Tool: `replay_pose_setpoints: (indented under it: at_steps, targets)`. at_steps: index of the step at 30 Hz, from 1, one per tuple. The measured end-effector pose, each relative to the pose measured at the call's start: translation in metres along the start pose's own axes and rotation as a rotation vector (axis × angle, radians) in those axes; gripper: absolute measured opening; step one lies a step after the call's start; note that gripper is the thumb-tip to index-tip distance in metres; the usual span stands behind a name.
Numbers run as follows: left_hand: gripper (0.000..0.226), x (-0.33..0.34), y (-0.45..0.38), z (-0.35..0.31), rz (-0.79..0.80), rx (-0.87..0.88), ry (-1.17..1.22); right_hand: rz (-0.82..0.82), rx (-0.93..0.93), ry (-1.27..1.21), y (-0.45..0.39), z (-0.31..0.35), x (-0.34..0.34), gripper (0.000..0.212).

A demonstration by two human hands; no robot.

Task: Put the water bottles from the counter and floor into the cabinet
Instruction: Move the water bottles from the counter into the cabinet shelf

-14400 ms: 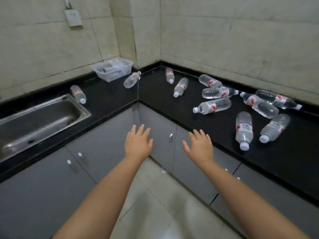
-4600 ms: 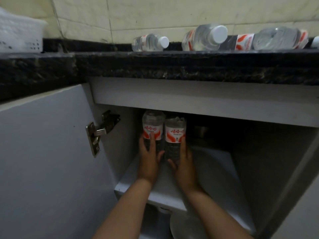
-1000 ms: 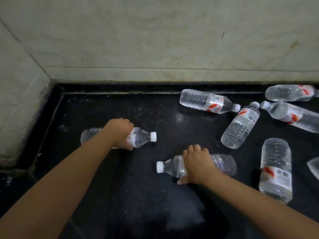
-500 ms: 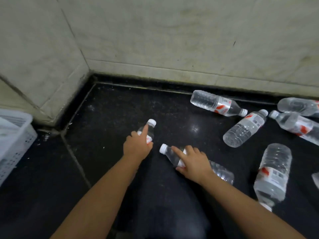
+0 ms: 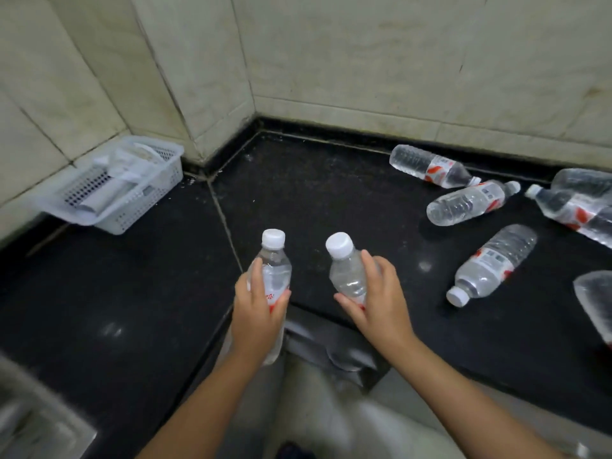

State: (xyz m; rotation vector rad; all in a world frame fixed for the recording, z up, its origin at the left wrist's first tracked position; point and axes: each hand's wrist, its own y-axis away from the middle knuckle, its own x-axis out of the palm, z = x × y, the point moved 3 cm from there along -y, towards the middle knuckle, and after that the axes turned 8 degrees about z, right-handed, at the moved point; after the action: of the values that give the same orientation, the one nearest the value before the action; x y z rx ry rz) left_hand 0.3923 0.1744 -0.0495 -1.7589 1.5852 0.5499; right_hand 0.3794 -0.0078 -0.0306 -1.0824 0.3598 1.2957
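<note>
My left hand (image 5: 256, 318) grips a clear water bottle (image 5: 273, 263) with a white cap, held upright above the inner corner of the black counter (image 5: 132, 293). My right hand (image 5: 381, 306) grips a second water bottle (image 5: 347, 270), tilted slightly left, cap up. Both are lifted off the counter. Several more bottles with red-and-white labels lie on their sides at the right: one by the wall (image 5: 430, 167), one below it (image 5: 470, 202), one nearer me (image 5: 493, 263), and others cut off by the right edge (image 5: 576, 207).
A white plastic basket (image 5: 132, 207) with some items stands on the counter at the left against the tiled wall. A steel sink's corner (image 5: 33, 422) shows at the bottom left. Below my hands, the grey cabinet front (image 5: 318, 346) and pale floor are visible.
Both hands have lifted their bottles off the counter, stood them cap-up and drawn them back toward me over the counter's edge. The view has pulled back and swung left.
</note>
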Motion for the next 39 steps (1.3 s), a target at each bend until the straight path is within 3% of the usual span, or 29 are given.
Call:
replay_pose_setpoints:
  at_steps: [4, 7, 11, 16, 19, 22, 27, 32, 35, 39]
  targets:
    - [0.068, -0.002, 0.037, 0.008, -0.043, 0.045, 0.022, -0.035, 0.019, -0.118, 0.038, 0.015, 0.014, 0.072]
    - [0.056, 0.005, 0.060, 0.020, 0.006, 0.104, 0.038, 0.015, 0.068, -0.206, 0.069, 0.015, 0.034, 0.065]
    - [0.056, 0.034, 0.074, 0.049, 0.102, 0.103, 0.081, 0.067, 0.171, -0.191, 0.097, 0.006, 0.073, 0.061]
    - [0.079, 0.097, 0.072, 0.089, 0.120, 0.112, 0.077, 0.042, 0.238, -0.129, 0.121, -0.023, 0.132, 0.058]
    - [0.078, 0.153, 0.077, 0.131, 0.082, 0.161, 0.051, 0.008, 0.299, -0.134, 0.142, -0.062, 0.178, 0.075]
    - [0.063, 0.204, 0.077, 0.163, 0.038, 0.165, 0.097, -0.029, 0.268, -0.133, 0.155, -0.100, 0.214, 0.072]
    - [0.062, 0.266, 0.049, 0.197, -0.178, 0.223, 0.241, -0.221, 0.213, -0.095, 0.154, -0.156, 0.265, 0.079]
    - [0.055, 0.299, 0.019, 0.208, -0.316, 0.391, 0.324, -0.346, 0.209, -0.366, 0.133, -0.194, 0.287, 0.075]
    - [0.053, 0.305, 0.012, 0.210, -0.314, 0.418, 0.332, -0.277, 0.150, -0.400, 0.122, -0.198, 0.289, 0.061]
    - [0.060, 0.305, 0.009, 0.206, -0.256, 0.401, 0.356, -0.088, 0.145, -0.551, 0.117, -0.205, 0.283, 0.060]
